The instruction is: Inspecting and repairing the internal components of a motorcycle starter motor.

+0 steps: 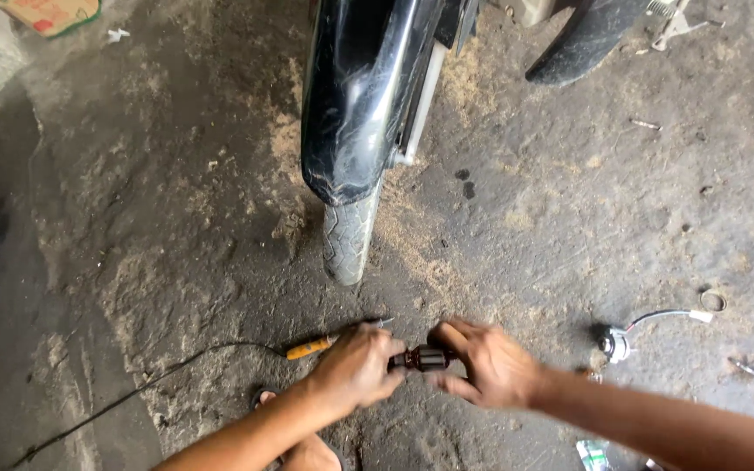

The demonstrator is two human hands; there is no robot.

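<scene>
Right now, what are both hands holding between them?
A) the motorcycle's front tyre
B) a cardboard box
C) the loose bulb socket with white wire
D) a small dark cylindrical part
D: the left hand and right hand grip opposite ends of a small dark cylindrical part, in front of the front tyre.

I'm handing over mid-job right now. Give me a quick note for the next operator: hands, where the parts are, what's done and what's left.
Left hand: closed on one end of the small dark cylindrical part; an orange-handled tool sticks out beside it, and I cannot tell if the hand holds it.
Right hand: gripping the other end of the same part.
Around: motorcycle front wheel under the black mudguard just ahead; bulb socket with white wire on the concrete floor to the right; black cable trails left.
Done: part is off the floor, in both hands.
Left: cannot tell from here whether it is being joined or pulled apart.
</scene>
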